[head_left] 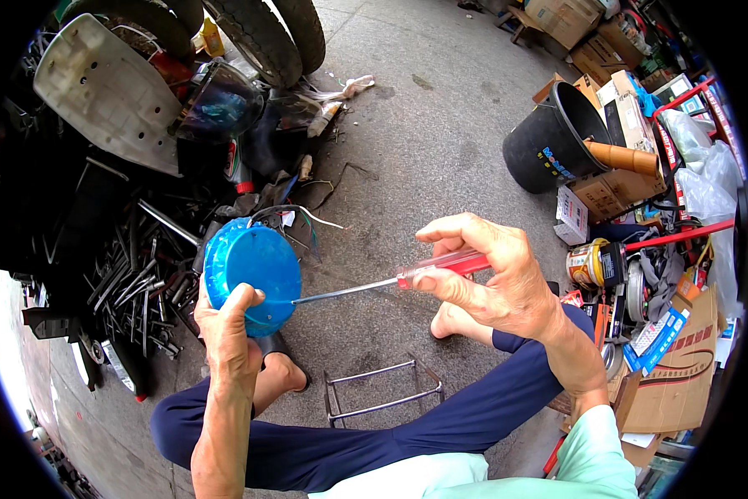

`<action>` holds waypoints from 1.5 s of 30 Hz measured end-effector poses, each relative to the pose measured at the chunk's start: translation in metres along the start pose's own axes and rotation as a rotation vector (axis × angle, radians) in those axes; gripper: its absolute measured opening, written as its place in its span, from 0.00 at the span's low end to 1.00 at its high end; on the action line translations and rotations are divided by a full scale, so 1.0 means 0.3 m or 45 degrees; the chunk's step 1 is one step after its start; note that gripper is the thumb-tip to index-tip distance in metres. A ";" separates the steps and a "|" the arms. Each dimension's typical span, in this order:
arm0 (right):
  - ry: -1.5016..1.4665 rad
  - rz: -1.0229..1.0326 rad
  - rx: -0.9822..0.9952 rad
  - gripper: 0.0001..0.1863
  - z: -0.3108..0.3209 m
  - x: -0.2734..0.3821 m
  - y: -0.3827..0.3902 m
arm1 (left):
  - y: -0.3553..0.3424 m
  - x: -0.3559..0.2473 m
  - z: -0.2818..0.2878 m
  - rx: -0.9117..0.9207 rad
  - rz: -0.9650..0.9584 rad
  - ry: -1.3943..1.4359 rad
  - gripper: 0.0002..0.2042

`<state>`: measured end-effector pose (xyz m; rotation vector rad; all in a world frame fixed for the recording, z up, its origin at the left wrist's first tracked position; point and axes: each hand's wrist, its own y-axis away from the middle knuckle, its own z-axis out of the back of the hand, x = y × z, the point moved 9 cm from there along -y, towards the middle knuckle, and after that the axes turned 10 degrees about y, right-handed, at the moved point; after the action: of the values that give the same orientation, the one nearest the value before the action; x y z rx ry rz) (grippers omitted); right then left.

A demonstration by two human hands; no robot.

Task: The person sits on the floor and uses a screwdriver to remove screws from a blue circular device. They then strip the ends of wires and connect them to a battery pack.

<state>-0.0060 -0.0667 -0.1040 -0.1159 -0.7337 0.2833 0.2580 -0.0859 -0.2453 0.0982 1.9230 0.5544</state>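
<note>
My left hand [228,328] grips a round blue housing [257,270] from its lower left, thumb on the face. Several wires [311,214] trail from its top. My right hand [490,287] holds a screwdriver [440,267] by its red see-through handle, thumb and fingers around it; the long steel shaft points left, its tip at a small spot on the lower right of the blue face. Whether the tip sits in a screw is too small to tell.
Tyres [295,37], a pale plastic panel [108,91] and metal tools [133,283] crowd the left. A black bucket [536,145], cardboard [673,374] and boxes line the right. A metal frame [382,407] lies on the floor [415,125] between my legs.
</note>
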 end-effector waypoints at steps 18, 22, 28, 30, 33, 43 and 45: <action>0.068 -0.257 0.203 0.17 0.008 -0.048 0.027 | 0.005 0.052 0.012 -0.036 0.128 0.119 0.13; 0.190 0.283 -0.005 0.18 0.044 0.047 0.006 | 0.002 0.065 0.005 -0.024 0.168 0.134 0.09; 0.029 0.077 0.069 0.17 0.033 0.052 -0.001 | -0.001 0.094 0.043 -0.032 0.247 0.145 0.25; 0.055 -0.116 0.195 0.17 0.024 -0.002 0.022 | -0.001 0.104 0.042 -0.026 0.260 0.130 0.25; 0.091 0.009 0.086 0.17 0.042 0.019 0.018 | 0.006 0.112 0.035 -0.028 0.287 0.153 0.26; 0.287 0.079 0.119 0.16 0.045 0.033 0.021 | 0.014 0.132 0.037 -0.013 0.335 0.172 0.23; 0.218 0.155 0.058 0.17 0.056 0.044 0.019 | 0.010 0.141 0.039 0.009 0.355 0.175 0.22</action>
<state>-0.0092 -0.0573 -0.0842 -0.1397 -0.5504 0.4008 0.2502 -0.0659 -0.2838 0.3444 2.0595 0.7563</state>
